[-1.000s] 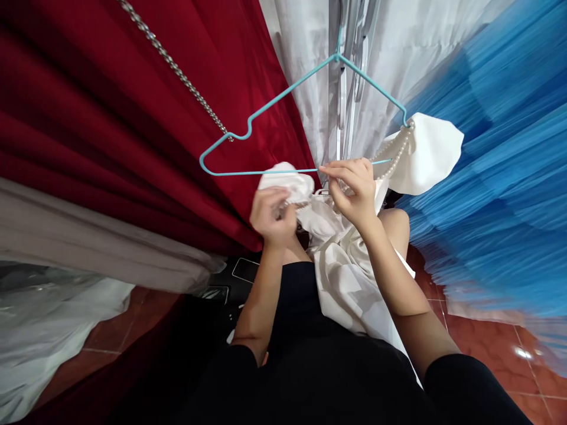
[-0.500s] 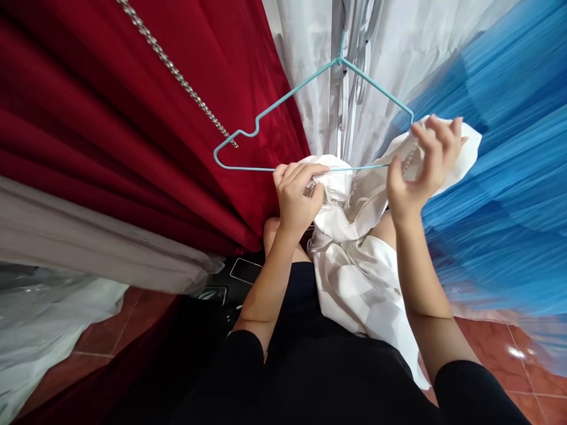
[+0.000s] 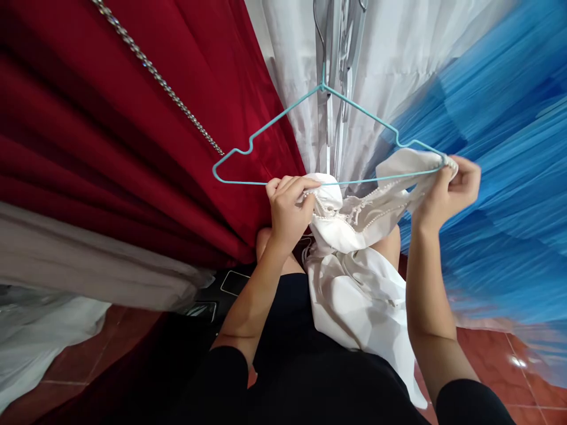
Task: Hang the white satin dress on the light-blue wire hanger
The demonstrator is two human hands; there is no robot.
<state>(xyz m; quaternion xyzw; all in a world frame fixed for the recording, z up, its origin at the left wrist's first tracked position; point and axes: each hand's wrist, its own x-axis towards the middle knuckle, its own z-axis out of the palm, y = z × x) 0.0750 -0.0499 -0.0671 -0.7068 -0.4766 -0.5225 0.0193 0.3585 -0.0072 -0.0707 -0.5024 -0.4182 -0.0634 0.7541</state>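
A light-blue clothes hanger is held upright in front of me, its hook at the top. My left hand grips the hanger's bottom bar together with a bunched part of a white dress trimmed with small pearl beads. My right hand pinches the dress's beaded edge at the hanger's right end, where white cloth lies over the lower corner. The rest of the dress drapes down over my lap and past my right knee.
Red cloth with a rhinestone strand hangs at left, blue tulle at right. White fabric and several metal bars stand behind the hanger. A phone lies on a black surface by my left leg. Red tiles form the floor.
My right hand has gone from open fingers to a pinch and moved right and down, drawing the dress's edge over the hanger's right end. The hanger now sits slightly lower in view.
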